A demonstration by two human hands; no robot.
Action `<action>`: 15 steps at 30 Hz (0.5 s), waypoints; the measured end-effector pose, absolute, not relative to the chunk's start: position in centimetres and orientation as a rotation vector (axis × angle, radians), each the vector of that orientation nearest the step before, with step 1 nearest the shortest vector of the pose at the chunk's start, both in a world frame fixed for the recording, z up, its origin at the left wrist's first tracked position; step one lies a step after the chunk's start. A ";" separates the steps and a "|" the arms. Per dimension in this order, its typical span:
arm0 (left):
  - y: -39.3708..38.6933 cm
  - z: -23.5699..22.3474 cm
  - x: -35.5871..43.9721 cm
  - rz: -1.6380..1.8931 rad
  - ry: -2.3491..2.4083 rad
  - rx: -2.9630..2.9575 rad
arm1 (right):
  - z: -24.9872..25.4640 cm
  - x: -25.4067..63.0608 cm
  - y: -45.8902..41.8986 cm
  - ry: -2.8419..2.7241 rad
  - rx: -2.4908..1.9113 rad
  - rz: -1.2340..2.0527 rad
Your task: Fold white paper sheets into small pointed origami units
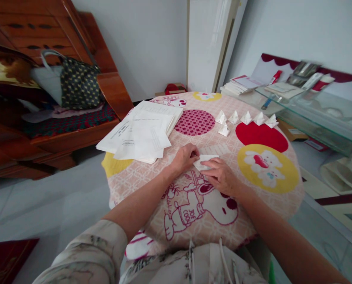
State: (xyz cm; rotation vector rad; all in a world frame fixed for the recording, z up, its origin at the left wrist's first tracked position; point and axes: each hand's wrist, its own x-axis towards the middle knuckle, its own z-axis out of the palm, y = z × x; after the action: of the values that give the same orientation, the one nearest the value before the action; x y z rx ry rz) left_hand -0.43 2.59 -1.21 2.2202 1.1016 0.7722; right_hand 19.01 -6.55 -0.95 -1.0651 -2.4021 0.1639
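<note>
A small folded piece of white paper (205, 161) lies on the round cloth-covered table in front of me. At its left edge, my left hand (185, 157) is closed, with thumb and fingertips pinching the paper. My right hand (221, 175) rests over the right side of the same paper, its fingers stretched out and slightly apart. Just behind the hands, a flat printed strip of paper (216, 149) lies on the cloth. Farther back stand several folded paper pieces with pointed tops (246, 118). To the left is a stack of printed sheets (140, 130).
The patterned tablecloth (152, 189) covers the round table. Close on the right stands a glass shelf (321, 112) holding metal bowls (304, 73) and other items. A pile of booklets (241, 85) sits behind. At left is a wooden bench (111, 90) with a dotted bag (79, 83).
</note>
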 end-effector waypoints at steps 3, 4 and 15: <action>2.4 -1.1 -1.1 0.827 1.065 2.257 | -1.0 19.2 -6.3 -2.395 -1.071 0.190; 2.3 -1.1 -1.3 0.824 1.029 2.280 | -1.0 19.2 -6.3 -2.393 -1.071 0.197; 2.8 -2.1 -1.2 0.559 0.993 2.431 | -1.0 19.2 -6.3 -2.413 -1.102 0.193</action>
State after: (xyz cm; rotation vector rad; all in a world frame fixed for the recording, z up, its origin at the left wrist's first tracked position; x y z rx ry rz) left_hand -1.22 2.77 -2.13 2.4306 0.9927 0.5591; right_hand 19.18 -6.31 -0.98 -1.1017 -2.4129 0.1935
